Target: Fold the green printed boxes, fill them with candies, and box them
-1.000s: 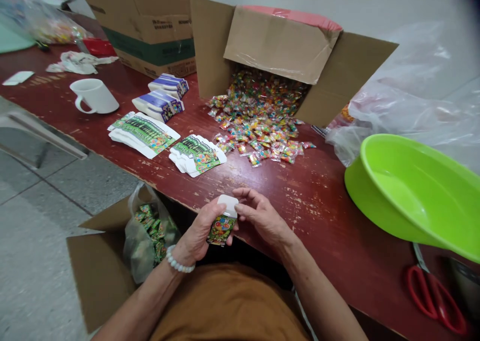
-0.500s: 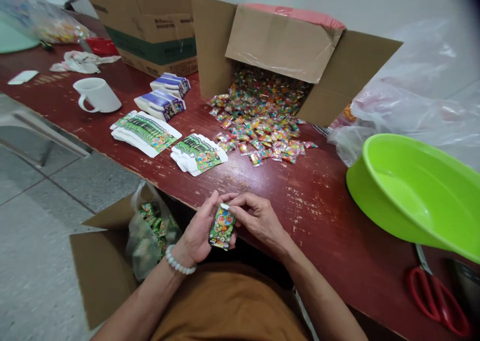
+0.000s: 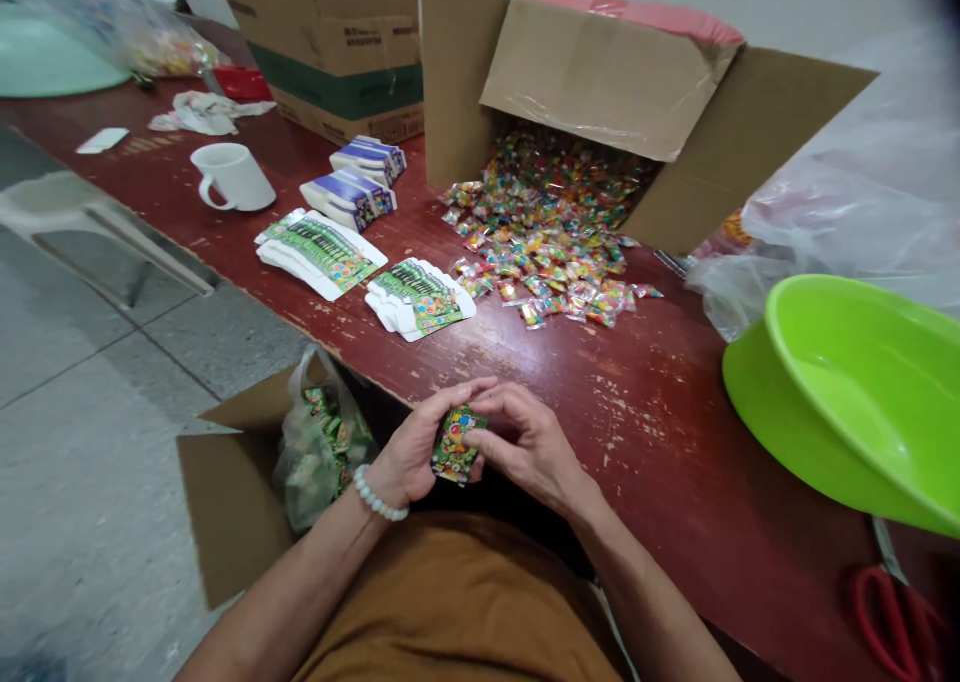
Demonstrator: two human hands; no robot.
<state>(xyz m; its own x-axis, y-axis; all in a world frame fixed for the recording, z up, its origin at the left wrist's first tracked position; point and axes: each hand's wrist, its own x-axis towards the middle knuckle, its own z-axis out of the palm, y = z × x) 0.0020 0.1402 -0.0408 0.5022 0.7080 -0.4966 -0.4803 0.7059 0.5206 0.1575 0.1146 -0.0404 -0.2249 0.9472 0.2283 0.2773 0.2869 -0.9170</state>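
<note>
Over my lap, at the table's front edge, a small green printed candy box (image 3: pixel 453 450) lies in my left hand (image 3: pixel 414 452), whose fingers curl round its side and back. My right hand (image 3: pixel 529 442) grips the same box from the right, thumb on its printed face and fingers at its top end. Beyond my hands on the table are two fanned stacks of flat green cartons, a nearer stack (image 3: pixel 421 300) and a farther stack (image 3: pixel 322 252). Small wrapped candies (image 3: pixel 559 262) spill from a cardboard box (image 3: pixel 577 72) lying on its side.
A green basin (image 3: pixel 795 402) and red-handled scissors (image 3: pixel 892 617) are at the right. Purple-white cartons (image 3: pixel 349 197) and a white mug (image 3: pixel 234 177) stand farther left. Below the table edge, an open carton (image 3: pixel 232 522) holds a plastic bag (image 3: pixel 307 462) of green packs.
The white flap at the box's top end no longer shows. My right thumb has moved down onto the box's face. The view has shifted, so the table things appear farther right.
</note>
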